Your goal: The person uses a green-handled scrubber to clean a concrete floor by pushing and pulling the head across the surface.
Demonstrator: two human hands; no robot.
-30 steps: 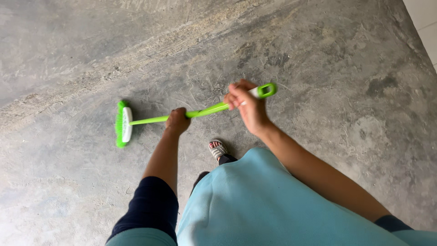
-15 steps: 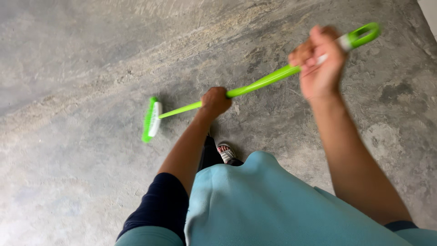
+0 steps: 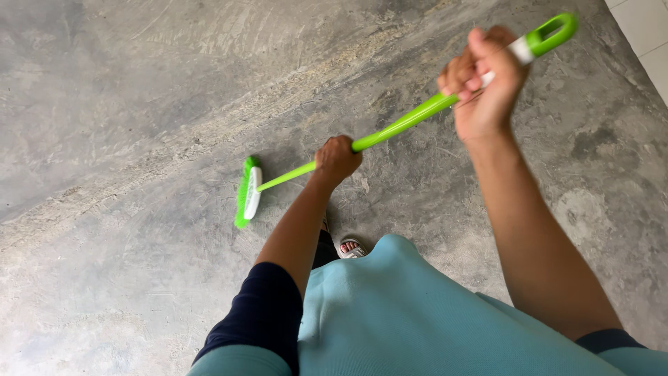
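Note:
I hold a bright green broom with both hands. Its long green handle runs from upper right down to the left. My left hand grips the handle low, near the middle of the view. My right hand grips it high, just below the looped green end. The green and white brush head rests on the grey concrete floor, left of my left hand.
The concrete floor is rough, with a pale dusty streak running diagonally across it. White tiles show at the upper right corner. My foot in a sandal and my light blue garment fill the lower middle.
The broom head has slid to the right, toward my feet. My right hand has risen up and to the right with the handle end, and my left hand followed to the right.

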